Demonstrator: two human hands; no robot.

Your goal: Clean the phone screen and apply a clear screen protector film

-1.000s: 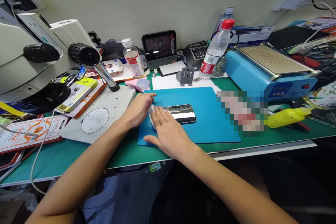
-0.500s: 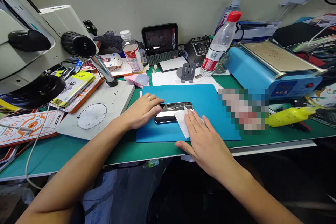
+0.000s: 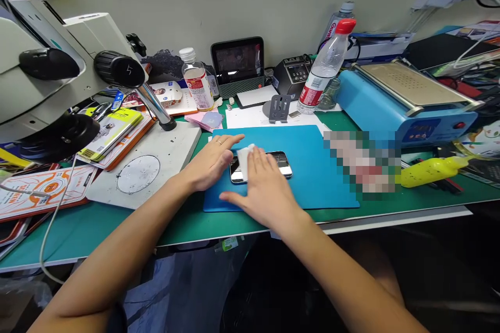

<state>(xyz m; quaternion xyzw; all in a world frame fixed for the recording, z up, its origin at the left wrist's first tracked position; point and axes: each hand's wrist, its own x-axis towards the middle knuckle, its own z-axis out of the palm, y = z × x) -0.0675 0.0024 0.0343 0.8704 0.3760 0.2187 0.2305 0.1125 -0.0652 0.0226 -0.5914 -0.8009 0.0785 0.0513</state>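
Note:
A phone (image 3: 282, 162) with a dark, glossy, reflective face lies flat on the blue mat (image 3: 312, 187). My right hand (image 3: 269, 187) presses a white wipe (image 3: 242, 162) onto the left half of the phone, fingers stretched and close together, thumb out to the left. The palm and fingers hide part of the wipe and of the phone's middle. Beside the phone's left end is my left hand (image 3: 213, 162), fingers extended and nothing visible in them; whether it touches the phone edge I cannot tell.
On the left a microscope (image 3: 119, 68) stands on a pale base (image 3: 175, 148). Behind the mat are a phone stand (image 3: 279, 108), a small screen (image 3: 238, 62), a white-capped bottle (image 3: 197, 80) and a red-capped bottle (image 3: 322, 73). At right are a blue heating machine (image 3: 375, 101) and a yellow bottle (image 3: 429, 171).
My right hand has slid the wipe leftward across the phone, uncovering its right end. My left hand's fingers have lifted slightly and drawn back from the phone's left end.

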